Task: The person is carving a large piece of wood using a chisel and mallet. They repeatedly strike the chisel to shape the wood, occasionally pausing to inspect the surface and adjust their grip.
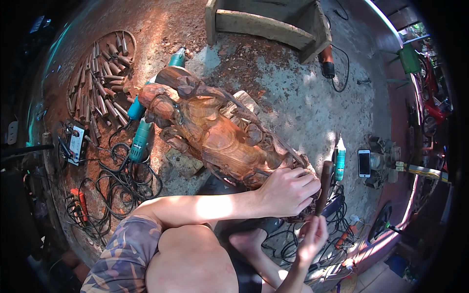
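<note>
A reddish-brown carved wooden sculpture (222,134) lies slantwise before me, its near right end beside my hands. My left hand (290,192) rests against that end, fingers curled and closed; whatever they grip is hidden under them. Just right of it stands a dark, round wooden stick (324,188), nearly upright. My right hand (312,238) pinches the stick's lower end between thumb and fingers. The stick's top is close to the left hand's fingertips, and I cannot tell whether they touch.
Many wooden-handled chisels (105,90) lie at the far left. Teal power tools (140,141) and tangled black cables (124,180) sit left; another teal tool (340,158) and a phone (364,163) lie right. A wooden bench (266,25) and orange-black power tool (326,63) are at the back.
</note>
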Motion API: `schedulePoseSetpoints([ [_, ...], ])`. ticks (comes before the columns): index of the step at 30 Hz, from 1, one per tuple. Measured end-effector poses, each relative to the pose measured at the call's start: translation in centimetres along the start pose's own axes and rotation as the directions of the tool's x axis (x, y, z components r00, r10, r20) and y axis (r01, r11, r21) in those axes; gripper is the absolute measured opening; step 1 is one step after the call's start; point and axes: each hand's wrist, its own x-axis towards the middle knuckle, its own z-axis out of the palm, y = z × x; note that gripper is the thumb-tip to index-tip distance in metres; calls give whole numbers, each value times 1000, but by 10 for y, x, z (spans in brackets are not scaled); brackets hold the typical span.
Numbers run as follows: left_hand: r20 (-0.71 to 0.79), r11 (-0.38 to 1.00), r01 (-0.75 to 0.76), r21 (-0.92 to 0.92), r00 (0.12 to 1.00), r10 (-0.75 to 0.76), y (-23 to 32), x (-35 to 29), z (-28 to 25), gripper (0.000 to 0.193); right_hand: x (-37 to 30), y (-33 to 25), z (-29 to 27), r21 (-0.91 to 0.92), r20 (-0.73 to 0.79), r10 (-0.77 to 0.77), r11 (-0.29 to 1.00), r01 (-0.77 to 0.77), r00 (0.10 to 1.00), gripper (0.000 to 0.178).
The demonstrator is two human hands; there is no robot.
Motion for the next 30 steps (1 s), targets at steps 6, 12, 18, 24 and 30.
schedulePoseSetpoints([
  [6,-10,1000,0,-1,1000,0,1,0,-1,27,15,-14,-7,400,-261,-84,897,187,962,24],
  [12,-38,1000,8,-24,999,-9,-2,1,-3,28,7,-12,1,-4,-100,-55,998,55,993,26],
  [18,-11,1000,13,6,1000,-13,-2,5,-6,24,0,-7,6,-1,87,65,998,-65,994,30],
  [24,116,996,59,67,991,-67,5,19,-21,20,-16,-4,9,47,108,122,991,-127,987,25],
  [30,-319,693,220,-686,766,-559,-24,37,-147,10,-41,21,-8,530,-183,261,838,-128,948,28],
])
